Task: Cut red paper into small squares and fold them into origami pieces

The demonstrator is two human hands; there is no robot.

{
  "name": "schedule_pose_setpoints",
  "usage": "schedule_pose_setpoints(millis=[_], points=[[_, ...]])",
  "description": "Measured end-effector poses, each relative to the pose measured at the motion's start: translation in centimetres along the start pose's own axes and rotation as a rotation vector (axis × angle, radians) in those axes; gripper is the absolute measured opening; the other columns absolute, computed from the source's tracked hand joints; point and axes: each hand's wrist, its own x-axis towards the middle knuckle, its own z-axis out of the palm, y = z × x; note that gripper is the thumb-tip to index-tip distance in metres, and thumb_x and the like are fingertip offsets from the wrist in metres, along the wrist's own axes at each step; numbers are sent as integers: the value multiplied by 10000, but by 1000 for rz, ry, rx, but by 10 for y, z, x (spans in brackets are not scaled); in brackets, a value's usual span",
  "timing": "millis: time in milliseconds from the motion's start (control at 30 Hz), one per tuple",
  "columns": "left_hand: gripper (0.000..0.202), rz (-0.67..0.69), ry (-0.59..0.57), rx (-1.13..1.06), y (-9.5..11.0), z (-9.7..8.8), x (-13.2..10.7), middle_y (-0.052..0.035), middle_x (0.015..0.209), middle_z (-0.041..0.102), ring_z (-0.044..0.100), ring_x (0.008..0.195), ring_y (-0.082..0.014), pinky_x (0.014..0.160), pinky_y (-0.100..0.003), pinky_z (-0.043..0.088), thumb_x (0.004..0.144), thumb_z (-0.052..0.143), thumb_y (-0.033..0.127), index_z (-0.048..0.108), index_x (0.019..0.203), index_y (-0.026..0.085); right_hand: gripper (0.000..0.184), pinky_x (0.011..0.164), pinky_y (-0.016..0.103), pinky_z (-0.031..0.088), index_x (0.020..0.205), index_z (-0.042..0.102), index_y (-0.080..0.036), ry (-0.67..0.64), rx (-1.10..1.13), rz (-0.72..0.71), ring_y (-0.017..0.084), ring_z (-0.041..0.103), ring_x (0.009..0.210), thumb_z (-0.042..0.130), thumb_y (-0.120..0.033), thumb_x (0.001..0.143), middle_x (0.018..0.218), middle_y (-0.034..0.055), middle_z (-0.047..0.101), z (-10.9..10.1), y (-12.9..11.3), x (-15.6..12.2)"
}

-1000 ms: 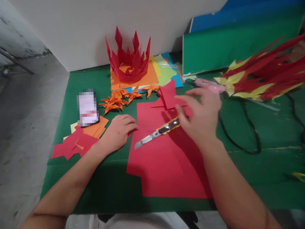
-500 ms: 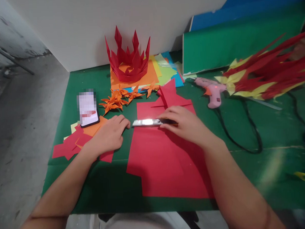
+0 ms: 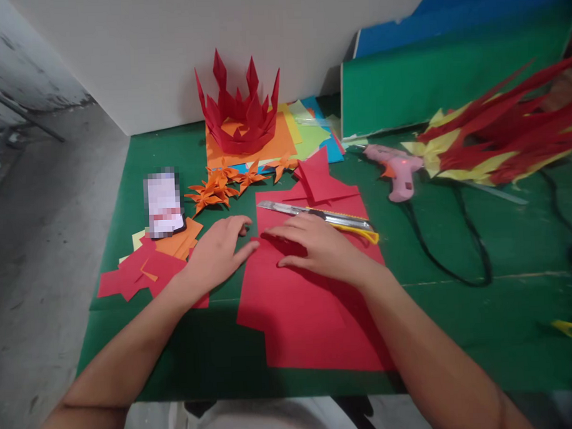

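My left hand (image 3: 219, 249) hovers at the left edge of the red paper sheets (image 3: 303, 320), thumb and fingers apart, holding nothing. Over the same sheets is my right hand (image 3: 322, 246), its fingers stretched to the left and thumb apart. Just beyond its knuckles lies a yellow-and-silver utility knife (image 3: 347, 221), blade end to the left, resting on the red paper and not gripped. A cut red paper piece (image 3: 318, 179) sits at the far end of the sheets. Red and orange paper scraps (image 3: 168, 265) lie beside my left wrist.
A phone (image 3: 163, 203) lies at left. Orange folded paper stars (image 3: 214, 191) stand before a red paper crown (image 3: 246, 141) on coloured sheets. To the right are a pink glue gun (image 3: 397, 170) with its cord and a red-and-yellow paper piece (image 3: 490, 138), a person's hand behind it.
My right hand has let go of the utility knife, which now lies turned on the red paper. That hand has moved nearer and left; my left hand has shifted slightly right and its thumb has spread.
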Motion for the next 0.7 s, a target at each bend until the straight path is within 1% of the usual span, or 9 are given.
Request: schedule_pose_setpoints(millis=[33,100,200,300,400,500,567,633,700], points=[[355,9,0,-50,1,3,0,-63,998,647,606,925,-215,820,-356,492,876,623,311,504,1187,189,412,902,431,473,1247,602,-231,5,33,-3,285,604,1077,675,-295,846,1176,115,687,1,0,0],[460,11,-25,-142,4,7,-1,-47,969,641,605,901,-205,804,-347,500,817,703,284,485,1212,197,390,892,410,487,1252,585,-233,22,98,12,261,623,1048,620,-198,866,1155,102,697,3,-1,1],[427,-70,-39,-342,7,10,0,3,861,611,591,764,-143,723,-287,501,812,664,162,483,1196,210,343,821,371,513,1213,592,-222,80,163,78,226,652,929,540,-140,884,1011,79,716,4,-2,0],[418,-199,0,-613,10,14,1,29,817,548,540,650,-87,603,-216,470,816,634,168,465,1196,212,260,796,368,519,1132,612,-230,235,196,142,218,653,861,525,-178,892,930,64,702,5,-5,0],[406,-298,51,-788,11,20,3,41,807,497,515,627,-66,560,-184,440,788,657,201,442,1132,218,180,791,378,521,1047,613,-238,413,240,204,219,649,840,559,-223,876,952,64,692,7,-6,0],[348,-330,210,-861,6,24,5,38,854,489,512,642,-51,592,-176,457,766,666,209,405,995,231,189,762,369,525,1014,590,-231,517,301,290,225,643,864,630,-277,835,992,69,675,11,-3,2],[305,-312,314,-875,3,25,7,40,850,480,502,638,-45,602,-173,459,760,670,219,406,912,225,226,718,351,521,1005,569,-227,551,342,336,210,634,819,662,-289,808,944,52,661,13,-1,2],[239,-302,341,-878,1,24,7,42,805,492,497,622,-49,593,-175,453,763,668,232,440,830,206,208,664,328,510,988,557,-224,579,373,370,182,614,736,653,-271,810,850,23,637,15,-1,3],[159,-326,304,-872,2,22,7,26,782,555,527,630,-65,602,-191,463,769,661,250,517,782,185,127,634,310,500,941,563,-222,629,365,360,166,600,691,624,-238,830,798,10,623,14,-3,3]])
